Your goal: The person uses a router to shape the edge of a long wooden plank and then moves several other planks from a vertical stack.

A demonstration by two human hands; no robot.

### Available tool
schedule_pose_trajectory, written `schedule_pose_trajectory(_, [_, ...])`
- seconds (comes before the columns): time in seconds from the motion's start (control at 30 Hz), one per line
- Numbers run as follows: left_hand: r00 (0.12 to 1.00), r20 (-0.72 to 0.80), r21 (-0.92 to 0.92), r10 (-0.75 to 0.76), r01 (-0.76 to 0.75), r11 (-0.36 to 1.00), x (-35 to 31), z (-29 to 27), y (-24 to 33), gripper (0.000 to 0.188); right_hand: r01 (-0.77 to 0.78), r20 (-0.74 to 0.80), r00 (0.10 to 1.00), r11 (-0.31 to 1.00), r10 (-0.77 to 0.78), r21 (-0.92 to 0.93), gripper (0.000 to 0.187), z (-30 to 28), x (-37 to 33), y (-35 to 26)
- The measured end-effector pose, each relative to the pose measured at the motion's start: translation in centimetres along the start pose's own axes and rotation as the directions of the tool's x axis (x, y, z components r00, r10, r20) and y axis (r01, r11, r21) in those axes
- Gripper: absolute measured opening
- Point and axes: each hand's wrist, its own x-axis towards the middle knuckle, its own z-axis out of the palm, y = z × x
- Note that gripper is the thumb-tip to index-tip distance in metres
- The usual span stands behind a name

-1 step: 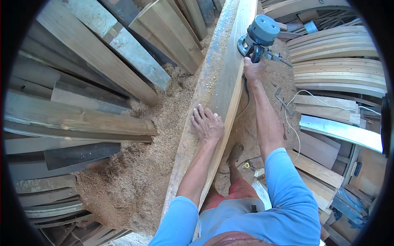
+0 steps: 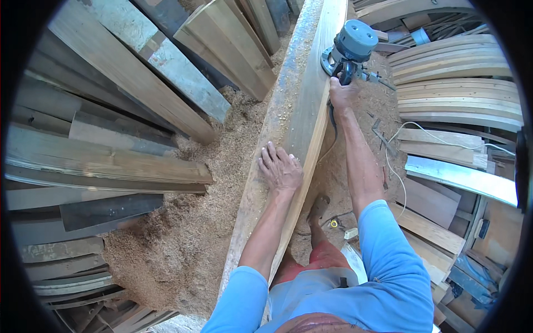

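Note:
A router (image 2: 355, 41) with a blue-grey round motor housing rests on the far part of a long wooden board (image 2: 304, 119), at its right edge. My right hand (image 2: 345, 93) is closed around the router's dark handle, with the arm stretched out. Nearer to me, my left hand (image 2: 282, 169) lies flat on the board with its fingers spread. The board lies along a worn, paint-stained bench top (image 2: 280, 100) sprinkled with wood chips. Beneath the router's base, the bit and the cut edge are hidden.
Stacked planks (image 2: 183, 72) lean at the left, their ends in deep wood shavings (image 2: 189, 238). More boards (image 2: 452, 102) are piled at the right. A white cord (image 2: 401, 172) crosses the floor there, near a metal clamp (image 2: 380, 133). A yellow ring-shaped thing (image 2: 333, 223) lies by my foot.

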Motion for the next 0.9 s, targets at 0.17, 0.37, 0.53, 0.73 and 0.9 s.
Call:
schedule_pose_trajectory(0.17, [1.0,0.023,0.006,0.006,-0.006,1.0,0.1,0.2,0.0,0.055,-0.044,0.05,0.998,0.999,0.043,0.017,0.023,0.1,1.5,0.8])
schedule_pose_trajectory(0.37, [1.0,0.007,0.009,-0.005,0.004,1.0,0.1,0.1,0.0,0.053,-0.047,0.065,0.997,0.998,0.044,0.049,0.021,0.8,2.7,0.5])
schedule_pose_trajectory(0.53, [0.999,-0.043,0.038,0.03,-0.029,0.999,0.2,0.2,0.1,0.05,0.021,0.043,0.999,0.998,-0.023,0.053,0.019,1.3,4.2,1.3])
schedule_pose_trajectory(0.73, [1.0,-0.022,0.03,0.019,-0.018,0.999,0.2,0.2,0.0,0.05,0.038,0.03,0.999,0.996,-0.041,0.083,0.016,2.0,5.4,1.1])
schedule_pose_trajectory(0.9, [1.0,-0.021,0.038,0.019,-0.018,0.999,0.2,0.2,0.1,0.05,0.041,0.01,0.999,0.999,-0.041,0.025,0.017,2.5,6.6,1.5])
